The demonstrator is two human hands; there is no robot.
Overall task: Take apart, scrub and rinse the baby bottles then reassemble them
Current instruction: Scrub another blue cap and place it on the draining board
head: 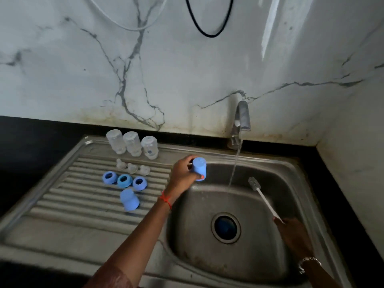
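The sink (pixel 207 262) is dull, stained stainless steel, its left drainboard (pixel 62 204) ribbed. Far bottles (pixel 132 143) are clear plastic, nipples (pixel 132 167) translucent, collars (pixel 124 180) and the held cap (pixel 199 168) smooth matt blue plastic. The wall (pixel 187 69) is glossy and marble-veined; the bottle brush (pixel 265 199) has a white plastic handle.

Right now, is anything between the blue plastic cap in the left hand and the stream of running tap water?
Nothing visible is. The left hand holds the blue plastic cap over the steel sink's left edge, with only open basin before the water stream. The grey-headed white bottle brush, in the right hand, lies beyond it.
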